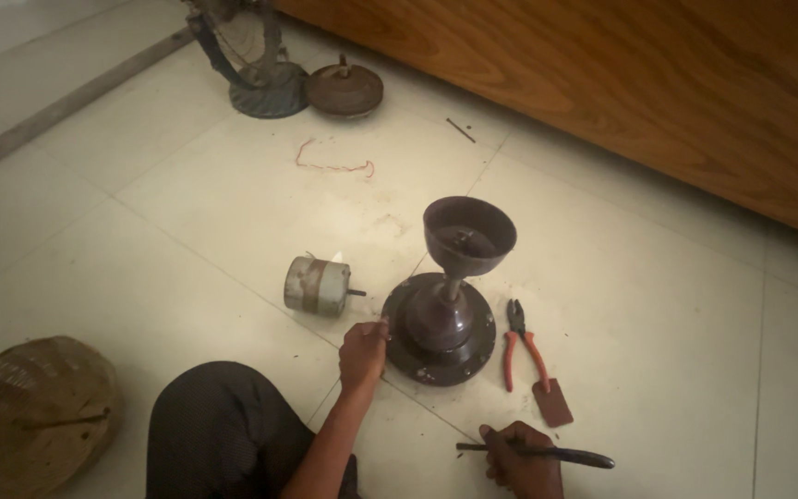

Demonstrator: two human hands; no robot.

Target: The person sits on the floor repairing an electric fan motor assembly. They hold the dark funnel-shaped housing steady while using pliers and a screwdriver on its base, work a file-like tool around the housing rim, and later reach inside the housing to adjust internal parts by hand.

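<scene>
Open tile to the right and left, clutter close around the dark fan motor

The dark brown ceiling-fan motor with its cup-shaped canopy (442, 319) stood hemmed in: a small grey cylindrical motor (317, 286) lay near on its left, red-handled pliers (520, 344) and a flat brown metal piece (553, 402) just beside on its right. Beyond the pliers the white floor tiles (676, 351) lay bare up to the wooden panel (621, 83). A woven brown sack (34, 411) blocked the near-left corner.

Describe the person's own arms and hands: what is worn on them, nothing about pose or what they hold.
Both forearms are bare, with no sleeves in view. The left hand and right hand wear no gloves. No watch, bracelet or ring can be made out, though the dim picture leaves small items uncertain. A dark trouser knee shows beside the left arm.
</scene>
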